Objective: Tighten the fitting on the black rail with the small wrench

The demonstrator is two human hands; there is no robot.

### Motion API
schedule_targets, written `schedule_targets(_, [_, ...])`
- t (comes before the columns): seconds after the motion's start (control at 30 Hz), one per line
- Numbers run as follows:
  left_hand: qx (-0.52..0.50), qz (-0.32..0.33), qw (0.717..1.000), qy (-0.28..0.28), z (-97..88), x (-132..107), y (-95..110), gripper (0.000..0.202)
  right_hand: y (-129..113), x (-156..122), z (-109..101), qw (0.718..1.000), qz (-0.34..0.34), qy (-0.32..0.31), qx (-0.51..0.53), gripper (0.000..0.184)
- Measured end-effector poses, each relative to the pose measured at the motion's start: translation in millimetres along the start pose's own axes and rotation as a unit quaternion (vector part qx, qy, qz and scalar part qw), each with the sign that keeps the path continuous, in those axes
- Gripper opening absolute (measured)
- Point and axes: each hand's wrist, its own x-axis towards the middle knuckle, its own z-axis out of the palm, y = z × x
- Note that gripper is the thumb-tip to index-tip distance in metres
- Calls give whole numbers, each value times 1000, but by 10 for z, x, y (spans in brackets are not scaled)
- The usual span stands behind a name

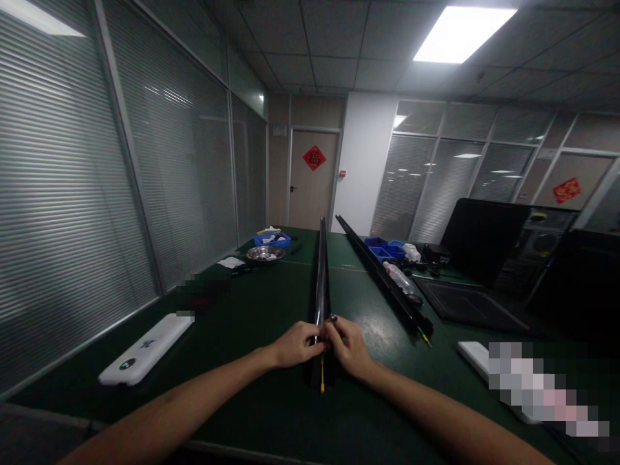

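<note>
A long black rail (321, 278) lies on the green table (252, 310), running straight away from me. Both hands meet at its near end. My left hand (295, 343) grips the rail from the left with curled fingers. My right hand (349, 345) is closed beside it, its fingertips pinching a small dark part on top of the rail. A yellow wire (322, 378) sticks out of the rail's near end, below my hands.
A second black rail (382, 274) lies to the right with a plastic bottle (398, 276) beside it. A white flat device (145, 349) lies at left. Blue bins (272, 239), a metal bowl (265, 254) and a dark monitor (479, 239) stand farther back.
</note>
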Motion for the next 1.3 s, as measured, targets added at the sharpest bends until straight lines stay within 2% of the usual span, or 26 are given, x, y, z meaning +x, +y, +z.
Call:
schedule_targets(0.43, [1, 19, 1000, 0, -17, -2, 28, 18, -16, 2, -18, 1000, -21, -4, -1, 32])
schedule_targets(1.3, [-6, 19, 1000, 0, 12, 11, -75, 20, 58, -24, 10, 999, -16, 5, -31, 33])
